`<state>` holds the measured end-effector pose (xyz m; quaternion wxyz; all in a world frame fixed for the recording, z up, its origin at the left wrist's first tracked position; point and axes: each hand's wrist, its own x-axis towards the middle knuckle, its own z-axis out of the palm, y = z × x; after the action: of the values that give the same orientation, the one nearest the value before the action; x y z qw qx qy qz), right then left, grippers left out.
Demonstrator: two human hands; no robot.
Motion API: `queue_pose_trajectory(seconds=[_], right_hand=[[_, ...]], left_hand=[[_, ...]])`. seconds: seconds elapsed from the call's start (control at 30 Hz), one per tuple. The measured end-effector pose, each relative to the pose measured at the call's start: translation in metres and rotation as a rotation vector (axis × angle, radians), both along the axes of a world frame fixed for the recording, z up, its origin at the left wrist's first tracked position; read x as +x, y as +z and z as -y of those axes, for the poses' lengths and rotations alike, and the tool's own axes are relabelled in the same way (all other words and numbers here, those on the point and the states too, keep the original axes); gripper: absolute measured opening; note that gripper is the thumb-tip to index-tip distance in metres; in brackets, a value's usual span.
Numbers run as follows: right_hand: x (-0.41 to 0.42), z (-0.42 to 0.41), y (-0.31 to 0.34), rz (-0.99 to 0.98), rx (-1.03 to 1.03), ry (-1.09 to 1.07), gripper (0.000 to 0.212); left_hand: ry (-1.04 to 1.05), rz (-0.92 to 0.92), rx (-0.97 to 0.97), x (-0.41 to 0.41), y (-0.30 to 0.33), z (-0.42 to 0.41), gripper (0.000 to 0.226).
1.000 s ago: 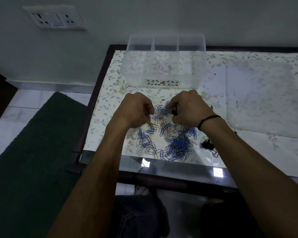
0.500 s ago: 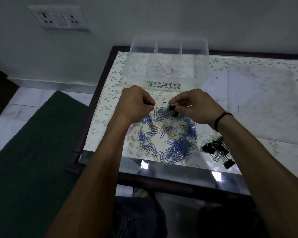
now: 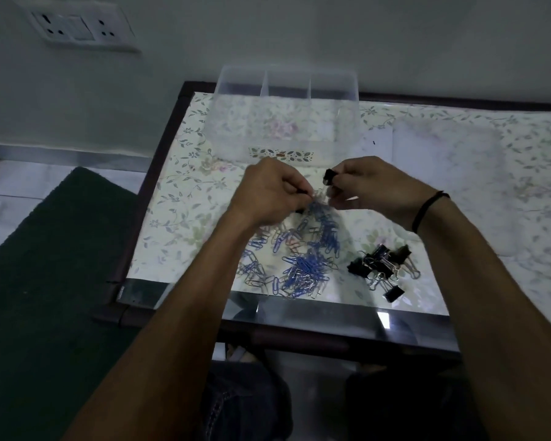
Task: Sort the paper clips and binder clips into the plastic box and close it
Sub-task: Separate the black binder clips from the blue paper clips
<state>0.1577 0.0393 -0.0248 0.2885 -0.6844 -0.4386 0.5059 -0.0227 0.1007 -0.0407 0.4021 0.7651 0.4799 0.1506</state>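
A heap of blue and silver paper clips lies near the table's front edge. To its right sits a small pile of black binder clips. The clear plastic box, open and divided into compartments, stands at the back against the wall. Its clear lid lies flat to the right. My right hand pinches one black binder clip, lifted above the heap. My left hand pinches a tangle of paper clips that hangs down to the heap between both hands.
The table has a floral cover under glass and a dark wooden frame. A green mat lies on the tiled floor at left. A wall socket is at upper left. My knees show below the table's front edge.
Both hands have risen from the heap. The right hand lifted the black binder clip up and to the right, and the left hand drew a strand of paper clips upward.
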Motion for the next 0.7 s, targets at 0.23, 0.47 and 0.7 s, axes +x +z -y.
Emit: queue_pose_trajectory(seconds=[0.23,0.47,0.7], right_hand=[[0.053,0.048,0.0,0.504,-0.41,0.231,0.02],[0.068,0.068,-0.001,0.51,-0.531,0.215,0.015],[0.061,0.055,0.003,0.575,-0.433,0.24,0.021]], left_hand=[[-0.226,-0.054,-0.194,0.057,-0.004,0.044,0.021],[-0.369,-0.16,-0.162,0.083,-0.007,0.067,0.024],[-0.249,-0.102,-0.169,0.07,-0.004,0.05,0.019]])
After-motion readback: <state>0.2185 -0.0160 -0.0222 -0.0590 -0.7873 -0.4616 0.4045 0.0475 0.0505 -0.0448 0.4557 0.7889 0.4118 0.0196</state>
